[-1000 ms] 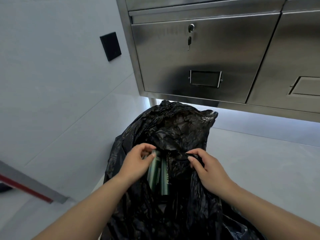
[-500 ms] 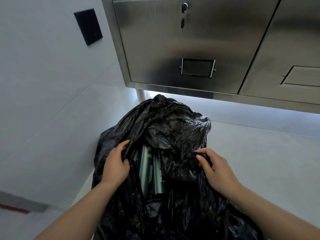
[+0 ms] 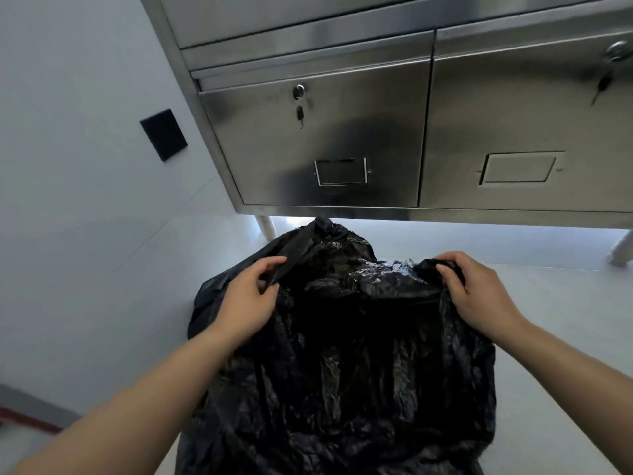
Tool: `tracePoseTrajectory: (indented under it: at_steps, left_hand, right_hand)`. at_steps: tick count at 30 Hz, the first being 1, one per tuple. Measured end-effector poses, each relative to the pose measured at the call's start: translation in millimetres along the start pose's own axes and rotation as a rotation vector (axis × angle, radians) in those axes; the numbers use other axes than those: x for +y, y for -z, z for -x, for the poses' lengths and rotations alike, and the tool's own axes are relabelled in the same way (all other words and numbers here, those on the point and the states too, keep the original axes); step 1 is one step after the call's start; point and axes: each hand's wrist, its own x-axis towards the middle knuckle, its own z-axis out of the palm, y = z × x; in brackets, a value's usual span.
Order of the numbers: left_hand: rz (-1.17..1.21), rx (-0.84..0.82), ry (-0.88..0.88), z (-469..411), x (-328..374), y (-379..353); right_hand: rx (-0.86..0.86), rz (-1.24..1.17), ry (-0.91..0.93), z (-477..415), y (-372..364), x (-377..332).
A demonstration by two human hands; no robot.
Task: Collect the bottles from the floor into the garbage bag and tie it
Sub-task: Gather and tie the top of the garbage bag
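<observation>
A large black garbage bag (image 3: 342, 371) stands on the pale floor in front of me, crumpled and glossy. My left hand (image 3: 248, 299) pinches the bag's rim at the left side of its mouth. My right hand (image 3: 476, 296) grips the rim at the right side. The rim is stretched wide between the two hands. The mouth between them is dark, and no bottles show inside it.
A stainless steel cabinet (image 3: 342, 138) with two locked doors, keys hanging in the locks, hangs over the bag on white legs (image 3: 265, 226). A white wall with a black square plate (image 3: 163, 134) is on the left. Pale floor (image 3: 565, 303) lies to the right.
Both hands have moved apart along the rim and pulled the bag's mouth wide. The green bottles seen inside earlier are now hidden in the dark. The view has tilted up.
</observation>
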Motion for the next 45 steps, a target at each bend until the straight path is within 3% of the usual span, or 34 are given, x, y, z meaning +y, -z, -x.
tracePoseTrajectory:
  at_steps: [4,10,16,22,27,30,36,41,45]
  left_hand:
    - [0.012,-0.051,-0.082,2.3,37.0,-16.3]
    - [0.215,-0.046,-0.102,4.4,50.4,-33.0]
    - [0.036,0.021,0.069,12.7,-10.7,-15.8]
    - [-0.194,0.025,0.061,11.9,-67.5,9.4]
    - [0.018,0.071,0.218,2.0,-86.0,16.3]
    - [0.198,0.059,0.265,-2.7,-83.4,14.2]
    - [-0.327,0.112,0.055,9.5,-80.6,5.4]
    - [-0.395,0.042,0.044,7.9,-73.2,-11.9]
    - [-0.272,-0.030,0.153,6.6,-73.2,-21.0]
  right_hand:
    - [0.086,0.029,-0.086,0.9,43.7,31.8]
    - [0.203,0.038,-0.182,6.6,79.3,56.0]
    - [0.066,-0.014,-0.011,8.3,32.9,5.1]
    - [-0.114,-0.056,0.143,7.6,-37.9,-55.7]
    - [-0.297,0.014,0.167,-18.1,-80.2,-88.4]
    - [-0.260,-0.019,0.127,-19.2,-96.7,-97.8]
    - [-0.253,-0.118,0.100,9.3,-111.5,-94.5]
    - [-0.222,-0.142,0.145,6.6,-86.1,-82.9]
    - [-0.258,-0.114,0.242,2.7,-68.5,-77.9]
